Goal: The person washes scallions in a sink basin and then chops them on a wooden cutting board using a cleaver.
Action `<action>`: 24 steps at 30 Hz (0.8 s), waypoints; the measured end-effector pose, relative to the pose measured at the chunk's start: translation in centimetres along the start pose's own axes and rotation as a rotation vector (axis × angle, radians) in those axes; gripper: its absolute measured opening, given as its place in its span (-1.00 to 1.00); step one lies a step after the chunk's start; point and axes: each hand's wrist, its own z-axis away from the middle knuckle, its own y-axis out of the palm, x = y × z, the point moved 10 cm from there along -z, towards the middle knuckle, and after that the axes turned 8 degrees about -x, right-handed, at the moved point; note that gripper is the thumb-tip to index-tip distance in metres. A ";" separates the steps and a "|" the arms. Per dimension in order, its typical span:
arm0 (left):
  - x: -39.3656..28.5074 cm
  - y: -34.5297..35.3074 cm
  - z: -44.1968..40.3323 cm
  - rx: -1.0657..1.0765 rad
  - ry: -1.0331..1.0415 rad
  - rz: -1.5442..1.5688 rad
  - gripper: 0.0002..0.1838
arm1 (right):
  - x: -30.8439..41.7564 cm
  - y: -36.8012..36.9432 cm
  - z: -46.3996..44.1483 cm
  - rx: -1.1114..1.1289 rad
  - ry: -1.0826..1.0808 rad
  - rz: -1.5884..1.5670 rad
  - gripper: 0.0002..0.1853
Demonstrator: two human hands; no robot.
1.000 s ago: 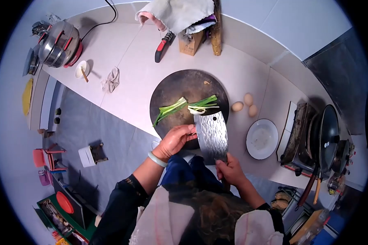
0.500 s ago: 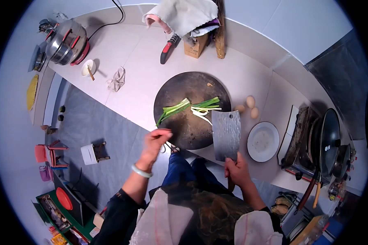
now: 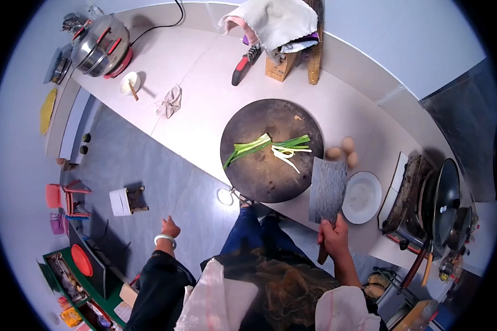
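My right hand [image 3: 333, 234] is wrapped round the handle of a cleaver [image 3: 327, 190]. The broad grey blade is raised in front of me, right of the round dark chopping board [image 3: 265, 185]. On that board lie two bunches of cut scallions, the left bunch [image 3: 249, 146] with long green ends and the right bunch [image 3: 290, 148] with white stalks spread out. My left hand [image 3: 170, 227], with a pale bracelet at its wrist, is over the floor away from the counter. It holds nothing, and its fingers look loosely apart.
Brown eggs [image 3: 348, 145] and a white plate [image 3: 362, 197] sit right of the board. Beyond is a stove with a lidded pan [image 3: 446, 201]. Scissors [image 3: 226, 196] stick out at the board's near edge. A cloth [image 3: 169, 102], a bowl [image 3: 130, 83] and a steamer [image 3: 100, 47] stand left.
My left hand has moved from the board's near left edge down and left over the floor. The cleaver in my right hand has moved right, off the board's edge. The view has shifted.
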 end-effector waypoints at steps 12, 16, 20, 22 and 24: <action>-29.0 -27.9 16.3 -0.714 0.957 0.425 -0.18 | -0.3 0.9 -0.3 -0.165 0.016 -0.070 -0.94; -39.9 -29.2 22.9 -0.699 1.267 0.325 -0.28 | -0.8 1.0 -0.2 -0.189 0.034 -0.080 -0.93; -45.4 -26.8 21.9 -0.660 1.342 0.156 -0.41 | -1.5 0.3 0.0 -0.228 0.053 -0.108 -0.90; -46.7 -25.9 21.0 -0.649 1.350 0.115 -0.49 | -2.3 -0.1 0.0 -0.224 0.041 -0.067 -0.90; -47.2 -25.8 20.5 -0.651 1.379 0.128 -0.55 | -2.6 -0.3 -0.2 -0.226 0.046 -0.062 -0.89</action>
